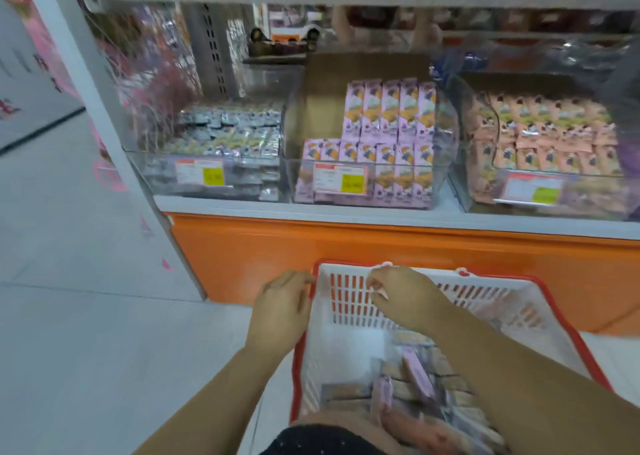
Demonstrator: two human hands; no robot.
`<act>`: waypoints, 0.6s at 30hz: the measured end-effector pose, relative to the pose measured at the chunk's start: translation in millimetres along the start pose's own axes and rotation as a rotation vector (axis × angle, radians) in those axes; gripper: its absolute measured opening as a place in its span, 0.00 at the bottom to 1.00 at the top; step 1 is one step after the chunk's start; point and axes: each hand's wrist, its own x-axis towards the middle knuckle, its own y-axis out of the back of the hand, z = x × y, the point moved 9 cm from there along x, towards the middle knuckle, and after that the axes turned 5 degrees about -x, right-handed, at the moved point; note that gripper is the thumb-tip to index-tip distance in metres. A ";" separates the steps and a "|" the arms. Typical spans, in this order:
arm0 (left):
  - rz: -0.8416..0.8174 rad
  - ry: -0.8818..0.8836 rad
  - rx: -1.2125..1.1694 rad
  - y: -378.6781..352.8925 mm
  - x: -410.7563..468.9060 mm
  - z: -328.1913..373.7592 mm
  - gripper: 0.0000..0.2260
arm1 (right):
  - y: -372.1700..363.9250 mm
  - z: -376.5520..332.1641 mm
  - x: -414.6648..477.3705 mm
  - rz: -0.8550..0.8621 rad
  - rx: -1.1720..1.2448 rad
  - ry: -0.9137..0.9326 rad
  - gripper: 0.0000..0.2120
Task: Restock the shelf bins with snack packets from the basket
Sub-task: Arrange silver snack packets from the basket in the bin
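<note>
A white basket with a red rim (348,302) stands on the floor in front of the shelf. Purple and tan snack packets (420,382) lie heaped in its near half. My left hand (280,310) is at the basket's far left corner, its fingers reaching to the rim and holding nothing. My right hand (405,302) hovers over the basket's far end with loosely curled fingers and no packet in it. On the shelf above, the middle clear bin (301,177) holds rows of purple packets (388,115), with bare cardboard showing on its left side.
The left bin holds silver packets (228,132) and the right bin holds peach packets (547,135). Each bin front carries a price tag. An orange base panel (263,257) runs under the shelf. Pale tiled floor (86,333) lies to the left.
</note>
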 end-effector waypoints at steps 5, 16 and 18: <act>-0.205 0.174 -0.064 -61.2 -14.0 -21.9 0.21 | -69.4 48.7 -17.5 -0.197 0.058 -0.146 0.14; -0.065 0.294 -0.161 -66.1 -23.0 -34.2 0.13 | -218.1 30.3 -1.8 -0.472 0.183 -0.088 0.18; -0.062 0.292 -0.180 -65.9 -23.4 -34.5 0.12 | -239.2 29.1 -3.3 -0.520 0.121 -0.055 0.18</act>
